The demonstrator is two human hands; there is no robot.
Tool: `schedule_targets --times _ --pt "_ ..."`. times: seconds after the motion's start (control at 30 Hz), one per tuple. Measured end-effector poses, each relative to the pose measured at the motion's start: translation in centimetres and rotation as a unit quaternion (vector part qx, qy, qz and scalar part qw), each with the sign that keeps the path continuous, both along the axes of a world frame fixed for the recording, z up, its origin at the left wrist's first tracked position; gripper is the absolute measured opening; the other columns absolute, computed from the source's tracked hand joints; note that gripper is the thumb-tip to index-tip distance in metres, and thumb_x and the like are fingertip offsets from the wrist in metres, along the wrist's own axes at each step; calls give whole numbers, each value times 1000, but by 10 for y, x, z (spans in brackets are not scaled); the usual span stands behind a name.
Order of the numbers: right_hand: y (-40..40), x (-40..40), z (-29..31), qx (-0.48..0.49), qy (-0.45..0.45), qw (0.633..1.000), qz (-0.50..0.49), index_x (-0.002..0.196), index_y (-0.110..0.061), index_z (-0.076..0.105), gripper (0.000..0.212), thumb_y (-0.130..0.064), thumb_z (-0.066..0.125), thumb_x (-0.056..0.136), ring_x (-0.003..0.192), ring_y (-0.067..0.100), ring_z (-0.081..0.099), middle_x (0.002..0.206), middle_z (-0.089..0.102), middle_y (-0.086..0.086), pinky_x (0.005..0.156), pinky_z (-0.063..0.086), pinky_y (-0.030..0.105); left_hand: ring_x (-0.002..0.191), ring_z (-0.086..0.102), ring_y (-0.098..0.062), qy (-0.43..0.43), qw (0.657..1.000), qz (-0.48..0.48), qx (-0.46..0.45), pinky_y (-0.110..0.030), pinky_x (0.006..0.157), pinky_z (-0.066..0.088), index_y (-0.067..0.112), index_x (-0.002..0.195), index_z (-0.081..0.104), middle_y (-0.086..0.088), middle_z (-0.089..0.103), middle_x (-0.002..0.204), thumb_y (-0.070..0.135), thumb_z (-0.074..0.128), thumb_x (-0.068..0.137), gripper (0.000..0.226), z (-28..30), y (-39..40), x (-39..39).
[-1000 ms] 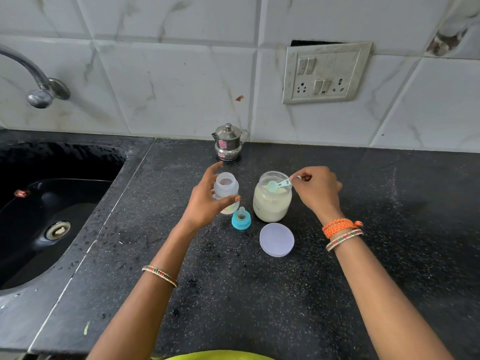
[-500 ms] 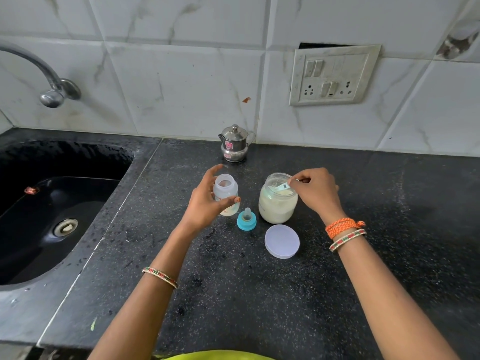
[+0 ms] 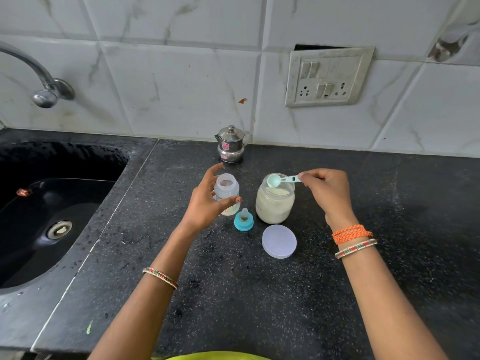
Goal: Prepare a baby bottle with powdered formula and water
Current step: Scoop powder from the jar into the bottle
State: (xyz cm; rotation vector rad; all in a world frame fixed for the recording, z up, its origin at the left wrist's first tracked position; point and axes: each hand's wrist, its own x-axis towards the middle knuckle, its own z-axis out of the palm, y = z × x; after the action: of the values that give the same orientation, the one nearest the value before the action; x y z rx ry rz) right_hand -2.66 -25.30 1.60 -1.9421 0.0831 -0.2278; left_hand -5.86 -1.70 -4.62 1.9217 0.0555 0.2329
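Note:
A small clear baby bottle stands uncapped on the black counter, and my left hand grips its side. To its right stands an open glass jar about two thirds full of pale formula powder. My right hand pinches the handle of a light blue scoop, whose bowl hovers over the jar's mouth and looks empty. The bottle's blue ring with its teat stands on the counter between bottle and jar. The jar's white lid lies flat in front of the jar.
A small lidded steel pot stands at the wall behind the bottle. A black sink with a steel tap lies to the left. A switch and socket plate sits on the tiled wall. The counter is speckled black stone.
My right hand dipped the scoop into the jar and has lifted it back above the mouth. The left hand has stayed on the bottle.

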Motion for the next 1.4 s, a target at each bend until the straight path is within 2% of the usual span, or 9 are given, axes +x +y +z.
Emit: schedule_targets --times 0.17,0.37,0.47,0.57,0.73,0.97,1.23,1.3,1.4 --pt "1 5 -7 -85 -11 996 -33 67 -29 70 15 -23 67 81 72 14 59 63 64 -10 86 44 43 119 54 -20 2 1000 -2 2 -48 104 44 35 139 34 -2 57 130 21 81 71 84 -1 1 -2" --pt "18 11 -15 -268 12 963 36 76 -19 73 14 -22 62 84 86 21 59 68 63 -6 87 27 36 113 56 -17 5 1000 -10 -7 -39 101 45 33 138 36 4 57 120 17 81 71 82 -3 3 -6" --pt "22 17 -12 -238 42 968 67 77 -21 73 11 -23 65 84 94 21 60 83 70 -2 99 36 43 111 56 -15 3 1000 -9 -11 -33 97 45 33 138 36 4 57 119 15 81 72 82 -3 5 -7" --pt "22 16 -11 -192 50 977 77 63 -28 68 20 -20 66 81 94 22 63 75 68 -6 96 42 55 112 56 -15 3 1000 -5 -18 -30 95 45 35 136 37 5 57 118 17 81 72 80 -3 8 -8" --pt "17 10 -9 -163 38 985 32 60 -29 66 22 -20 67 81 87 20 63 68 62 -17 94 43 55 115 55 -17 10 1000 -2 -15 -35 99 45 30 139 35 4 55 122 16 80 72 82 -5 10 -9" --pt "11 1 -9 -185 -10 983 -3 68 -28 66 18 -22 64 85 81 17 60 65 60 -14 100 35 46 117 55 -20 20 1000 -7 -5 -44 103 45 29 141 35 -4 56 130 17 81 71 84 -7 6 -7" --pt "4 -6 -23 -127 -36 991 -31 62 -37 63 29 -17 63 84 64 14 58 60 61 -16 87 48 58 117 55 -19 18 1000 0 -11 -43 103 45 31 139 36 -2 56 129 16 81 71 83 -9 7 -9" --pt "1 -5 -25 -114 -27 993 -31 68 -32 68 22 -18 64 84 58 10 55 59 61 -13 85 50 53 118 55 -19 19 1000 2 -8 -44 103 45 32 139 35 -3 56 131 17 81 71 83 -9 7 -9" --pt "-3 -4 -25 -92 -20 995 -30 79 -20 74 11 -18 66 86 53 8 51 60 61 -7 64 47 33 118 55 -19 16 1000 2 -8 -45 104 44 34 138 36 -3 56 131 17 82 71 84 -8 6 -9"
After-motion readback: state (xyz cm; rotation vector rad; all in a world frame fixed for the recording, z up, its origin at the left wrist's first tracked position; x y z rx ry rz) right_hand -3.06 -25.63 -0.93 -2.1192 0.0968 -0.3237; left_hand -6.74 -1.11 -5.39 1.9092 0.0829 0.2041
